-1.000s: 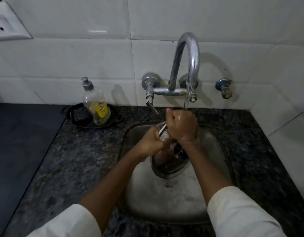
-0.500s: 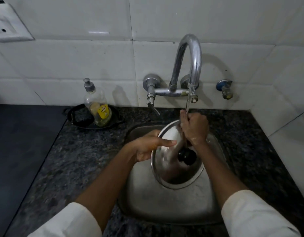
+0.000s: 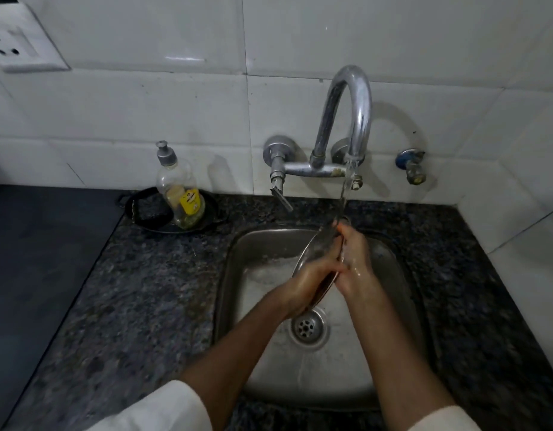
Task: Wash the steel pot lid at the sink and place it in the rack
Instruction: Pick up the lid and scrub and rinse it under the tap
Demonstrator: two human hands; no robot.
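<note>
I hold the steel pot lid (image 3: pixel 315 248) almost on edge over the steel sink (image 3: pixel 256 337), tilted with its top rim under the water stream. My left hand (image 3: pixel 306 283) presses flat against the lid's left face. My right hand (image 3: pixel 356 259) grips the lid from the right side, and the knob is hidden behind it. Water runs from the curved chrome tap (image 3: pixel 346 119) onto the lid's upper edge. No rack is in view.
A dish soap bottle (image 3: pixel 179 194) stands in a black round tray (image 3: pixel 144 213) at the back left of the dark granite counter (image 3: pixel 151 290). The drain (image 3: pixel 306 328) lies below my hands. White wall tiles rise behind and right. A blue-capped valve (image 3: pixel 412 166) sticks from the wall.
The lid has turned from lying face-up with its black knob showing to standing nearly on edge. My left hand moved from the rim onto its left face, and the drain is now uncovered.
</note>
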